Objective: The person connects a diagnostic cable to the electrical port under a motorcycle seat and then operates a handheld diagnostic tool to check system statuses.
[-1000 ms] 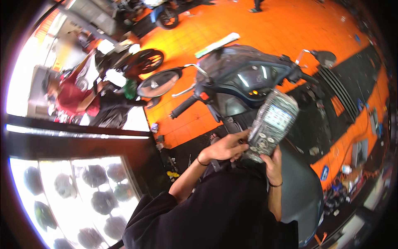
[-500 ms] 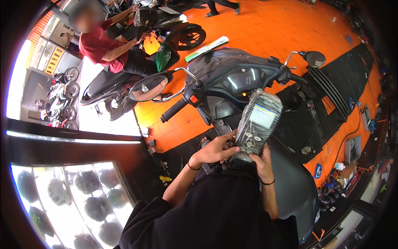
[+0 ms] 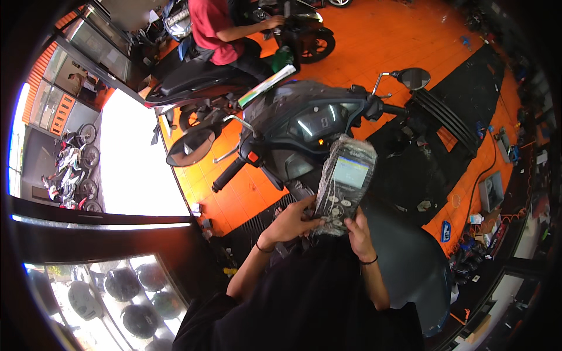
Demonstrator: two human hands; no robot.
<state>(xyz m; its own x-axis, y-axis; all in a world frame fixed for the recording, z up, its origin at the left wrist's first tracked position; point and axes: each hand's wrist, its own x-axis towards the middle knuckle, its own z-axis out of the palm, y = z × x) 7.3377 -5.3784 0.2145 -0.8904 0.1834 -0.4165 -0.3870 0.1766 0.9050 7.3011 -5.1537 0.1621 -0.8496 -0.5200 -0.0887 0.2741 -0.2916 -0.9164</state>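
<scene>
Both my hands grip a handheld diagnostic scanner [image 3: 349,174] wrapped in wrinkled clear plastic film. Its small screen is lit, with round buttons below. My left hand [image 3: 290,224] is closed on its lower left side, thumb near the buttons. From the lower right side my right hand [image 3: 359,235] holds it, thumb on the front; the fingers behind are hidden. Beyond the scanner stands a dark scooter [image 3: 275,99] with a lit amber light on its instrument panel [image 3: 319,124]. Its dark seat [image 3: 404,257] lies beside my right forearm.
A person in a red shirt [image 3: 212,29] sits on another motorbike [image 3: 187,76] at the far left. The scooter's mirrors [image 3: 192,146] stick out on both sides. Helmets [image 3: 122,284] fill a lit display case at lower left. Tools and parts [image 3: 468,257] line the right edge.
My view has turned left, so the scooter's front and the scanner sit further left in it. The person in red appears further right and higher. Both hands keep hold of the scanner.
</scene>
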